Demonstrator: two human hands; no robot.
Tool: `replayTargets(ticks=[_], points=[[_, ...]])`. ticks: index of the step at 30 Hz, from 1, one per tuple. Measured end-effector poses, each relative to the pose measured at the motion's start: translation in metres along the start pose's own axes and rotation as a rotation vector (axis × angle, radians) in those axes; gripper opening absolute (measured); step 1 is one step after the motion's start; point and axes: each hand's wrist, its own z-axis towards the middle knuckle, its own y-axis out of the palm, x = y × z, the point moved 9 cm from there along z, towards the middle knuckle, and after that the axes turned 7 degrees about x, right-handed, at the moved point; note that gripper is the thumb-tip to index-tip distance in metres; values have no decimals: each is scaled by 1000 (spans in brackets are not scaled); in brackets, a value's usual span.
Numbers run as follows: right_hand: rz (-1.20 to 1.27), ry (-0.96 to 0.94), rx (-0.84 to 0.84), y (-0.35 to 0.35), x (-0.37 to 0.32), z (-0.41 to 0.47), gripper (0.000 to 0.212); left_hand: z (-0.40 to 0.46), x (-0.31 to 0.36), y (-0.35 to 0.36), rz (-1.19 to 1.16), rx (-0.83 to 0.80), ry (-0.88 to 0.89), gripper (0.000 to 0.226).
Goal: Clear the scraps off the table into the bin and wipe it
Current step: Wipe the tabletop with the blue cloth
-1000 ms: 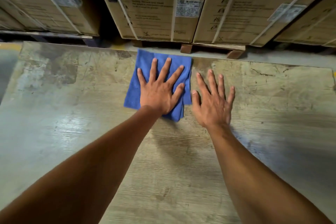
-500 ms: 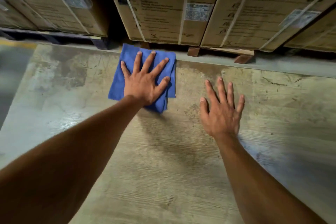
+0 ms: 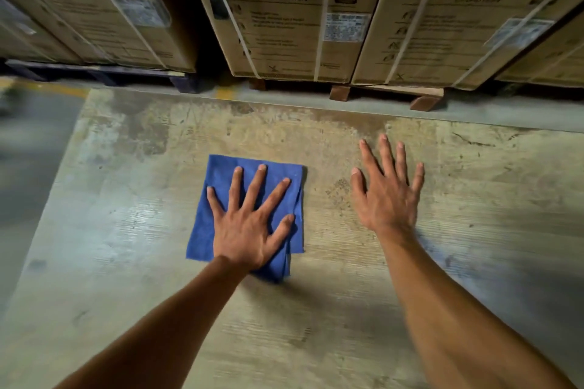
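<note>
Table wipe is mid-pass. Near edge: both forearms reach out over the worn, streaky surface, no scraps visible on it anywhere in view. Left hand is flat with fingers spread, pressing down on the folded blue cloth. Cloth has come back toward the person: a second ago it sat at the far edge of the table, half a second ago further left along that edge, now it lies mid-table with bare surface beyond it. So the far strip looks covered and the stroke is pulling toward the near side. Right hand is flat on the bare table, fingers spread, beside the cloth but clear of it; it has barely shifted, probably just bracing. Bin not in view. Beyond the far edge: strapped cardboard boxes on pallets.

Judgement: scrap clearing seems done, wiping under way, near half still to go.
</note>
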Motion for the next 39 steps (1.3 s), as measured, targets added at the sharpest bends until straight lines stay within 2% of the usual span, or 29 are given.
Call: replayTargets(ticks=[4,8,12,17,21,24,27,35,39], points=[[-14,-1,0,5,2,0,64,50,-7,-9,9,23,-6,72],[10,-2,-5,8,3,1,64,138,-31,-29,-48,57,-87,67],[24,-6,25,4,1,1,64,186,-43,-37,-39,23,-104,67],[9,-10,11,3,0,-1,64,115,-34,-25,-63,69,-61,58],[5,-14,11,-1,-2,-2,64,-2,-2,-4,-79,30,-57,55],[-4,-13,12,-2,-2,-1,64,-38,23,10,-98,-5,-66,57],[0,-17,17,-1,-2,-1,64,-16,35,8,-98,31,-44,59],[5,-2,18,-1,-3,0,66,106,54,-4,-90,77,-7,58],[4,-8,7,0,-2,-1,66,101,56,0,-45,81,-10,58]])
